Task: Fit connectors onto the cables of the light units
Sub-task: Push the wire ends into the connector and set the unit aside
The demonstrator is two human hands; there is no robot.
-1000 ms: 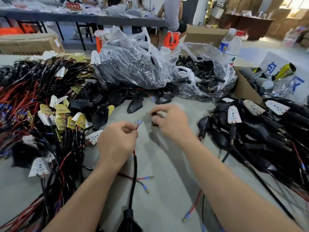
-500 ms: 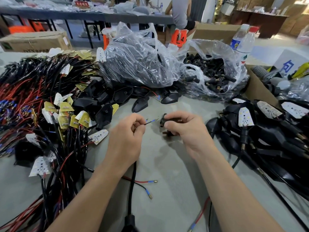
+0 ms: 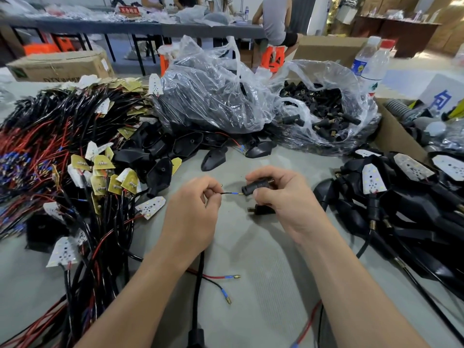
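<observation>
Pinching a thin black wire with a blue sleeve and brass tip (image 3: 232,193) between thumb and curled forefinger, the left hand (image 3: 193,217) is aiming that tip at the mouth of a short black cylindrical plastic connector (image 3: 258,186); whether they are touching I cannot tell. The right hand (image 3: 286,204) is gripping the connector with thumb on top and fingers curled beneath. A second black connector with a brass stud (image 3: 261,210) is lying under the right fingers; whether it is being held or resting on the grey table (image 3: 263,272) is unclear. A thick black sheathed cable (image 3: 200,277) is running from under the left hand toward the bottom edge. Beside it, loose red and black leads with blue-sleeved terminals (image 3: 223,277) are lying on the table. Farther out, a clear plastic bag of black connectors (image 3: 324,111) is sitting behind the hands, a tangle of red and black cables with small LED boards (image 3: 75,177) is spreading on the left, and black light units (image 3: 401,197) are lying heaped on the right.
</observation>
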